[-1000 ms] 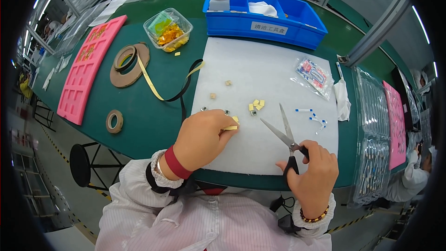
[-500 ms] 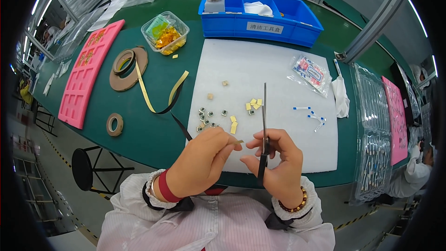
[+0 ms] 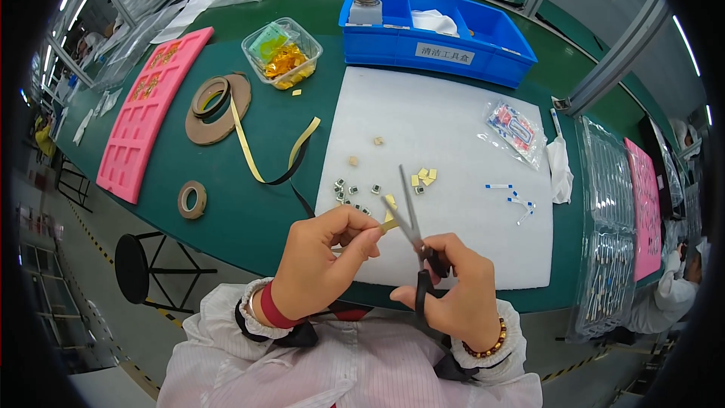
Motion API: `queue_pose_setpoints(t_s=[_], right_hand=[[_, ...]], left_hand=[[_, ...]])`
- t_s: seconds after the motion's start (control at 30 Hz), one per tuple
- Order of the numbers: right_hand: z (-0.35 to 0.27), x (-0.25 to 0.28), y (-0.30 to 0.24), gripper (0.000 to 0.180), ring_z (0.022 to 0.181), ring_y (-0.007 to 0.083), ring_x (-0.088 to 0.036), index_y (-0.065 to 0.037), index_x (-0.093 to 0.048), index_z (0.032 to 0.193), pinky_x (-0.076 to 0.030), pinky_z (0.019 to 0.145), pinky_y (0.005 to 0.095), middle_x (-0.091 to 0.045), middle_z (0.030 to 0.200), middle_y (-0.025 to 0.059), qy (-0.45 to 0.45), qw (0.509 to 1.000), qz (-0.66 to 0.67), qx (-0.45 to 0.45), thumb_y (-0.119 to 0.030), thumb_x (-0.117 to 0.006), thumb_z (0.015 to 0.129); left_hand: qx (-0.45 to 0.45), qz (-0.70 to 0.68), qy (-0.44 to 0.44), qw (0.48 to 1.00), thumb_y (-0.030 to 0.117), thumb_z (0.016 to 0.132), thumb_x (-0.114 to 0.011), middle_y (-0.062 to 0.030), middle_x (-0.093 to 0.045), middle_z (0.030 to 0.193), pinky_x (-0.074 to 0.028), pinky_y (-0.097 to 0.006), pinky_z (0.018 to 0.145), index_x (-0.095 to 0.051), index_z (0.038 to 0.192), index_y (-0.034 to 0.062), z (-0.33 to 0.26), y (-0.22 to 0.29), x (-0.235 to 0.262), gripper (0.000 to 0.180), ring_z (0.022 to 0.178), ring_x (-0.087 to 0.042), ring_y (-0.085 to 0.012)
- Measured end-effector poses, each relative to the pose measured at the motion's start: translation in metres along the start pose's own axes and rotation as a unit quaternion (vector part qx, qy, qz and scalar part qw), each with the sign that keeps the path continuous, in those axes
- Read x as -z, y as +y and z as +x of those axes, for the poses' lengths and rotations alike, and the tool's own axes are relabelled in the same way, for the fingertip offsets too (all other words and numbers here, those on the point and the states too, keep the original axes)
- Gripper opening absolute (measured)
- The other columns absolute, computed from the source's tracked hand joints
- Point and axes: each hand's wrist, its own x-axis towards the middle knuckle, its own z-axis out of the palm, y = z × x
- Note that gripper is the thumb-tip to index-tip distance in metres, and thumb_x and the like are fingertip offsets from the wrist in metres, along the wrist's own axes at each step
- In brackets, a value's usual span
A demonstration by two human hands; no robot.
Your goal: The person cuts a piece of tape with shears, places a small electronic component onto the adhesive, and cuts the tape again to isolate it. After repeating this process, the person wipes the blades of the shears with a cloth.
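Observation:
My left hand [image 3: 317,257] pinches the end of a yellow tape strip [image 3: 388,225] between thumb and fingers, its tip sticking out to the right. My right hand [image 3: 472,291] has its fingers in the black handles of a pair of scissors [image 3: 414,233]. The blades are spread and point away from me, close by the strip's tip. Beyond my hands, on a white foam sheet [image 3: 445,128], lie small yellow cut pieces [image 3: 423,177] and several little square metal-and-black parts [image 3: 353,190]. Two tan squares [image 3: 378,140] sit farther back.
On the left are tape rolls [image 3: 240,109], a smaller roll [image 3: 200,202], a clear tub [image 3: 313,49] and a pink tray [image 3: 113,170]. A blue divided box [image 3: 362,45] stands behind the sheet. Blue-white strips [image 3: 498,186], a plastic packet [image 3: 513,130] and clear trays [image 3: 608,174] are at right.
The scissors have opened from blades together and tilted to the left, toward the tape. My left hand now shows more of the strip's end. The whole view has shifted slightly.

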Motion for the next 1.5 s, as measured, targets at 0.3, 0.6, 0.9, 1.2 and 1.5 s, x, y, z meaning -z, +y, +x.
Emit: queue_pose_setpoints(t_s=[0.3, 0.6, 0.9, 1.2, 1.5], right_hand=[[-0.0034, -0.0026, 0.0006, 0.053, 0.047, 0.0145, -0.054, -0.009, -0.070, 0.099, -0.040, 0.049, 0.0293, -0.055, 0.059, -0.0030, -0.026, 0.997, -0.068, -0.008, -0.045, -0.097, 0.070], [-0.0033, -0.0038, 0.0011, 0.053, 0.047, 0.0146, -0.054, -0.010, -0.070, 0.099, -0.040, 0.049, 0.0293, -0.053, 0.058, -0.0035, -0.024, 0.997, -0.068, -0.009, -0.047, -0.096, 0.071], [-0.0035, -0.0043, 0.0019, 0.053, 0.047, 0.0148, -0.055, -0.009, -0.070, 0.099, -0.041, 0.049, 0.0295, -0.053, 0.057, -0.0034, -0.024, 0.998, -0.064, -0.003, -0.046, -0.096, 0.071], [-0.0036, -0.0064, 0.0020, 0.053, 0.047, 0.0141, -0.055, -0.009, -0.070, 0.100, -0.040, 0.048, 0.0290, -0.053, 0.057, -0.0033, -0.027, 0.998, -0.060, -0.004, -0.046, -0.096, 0.072], [-0.0043, -0.0077, 0.0035, 0.046, 0.046, 0.0137, -0.054, -0.010, -0.072, 0.100, -0.039, 0.047, 0.0286, -0.051, 0.055, -0.0034, -0.017, 0.997, -0.074, -0.004, -0.043, -0.094, 0.076]], left_hand=[[0.036, -0.028, -0.023, 0.999, 0.003, 0.099, -0.067, -0.0094, -0.075, 0.085, -0.055, -0.025, 0.071, -0.069, 0.100, -0.0073, -0.0004, 0.0033, -0.0014, 0.011, 0.079, -0.072, -0.0114], [0.035, -0.019, -0.023, 0.999, 0.002, 0.098, -0.067, -0.0098, -0.075, 0.085, -0.056, -0.025, 0.070, -0.070, 0.100, -0.0076, -0.0010, 0.0029, -0.0019, 0.011, 0.079, -0.072, -0.0112], [0.033, -0.015, -0.028, 0.999, 0.002, 0.097, -0.067, -0.0107, -0.077, 0.088, -0.057, -0.026, 0.071, -0.071, 0.102, -0.0079, -0.0011, 0.0023, -0.0013, 0.012, 0.080, -0.074, -0.0128], [0.027, -0.011, -0.028, 0.999, 0.001, 0.096, -0.067, -0.0102, -0.077, 0.087, -0.056, -0.025, 0.070, -0.071, 0.102, -0.0075, -0.0013, 0.0014, -0.0008, 0.011, 0.079, -0.074, -0.0123], [0.020, -0.011, -0.021, 1.000, 0.001, 0.096, -0.067, -0.0101, -0.076, 0.084, -0.055, -0.025, 0.069, -0.071, 0.100, -0.0073, 0.0011, -0.0002, -0.0013, 0.010, 0.077, -0.073, -0.0119]])
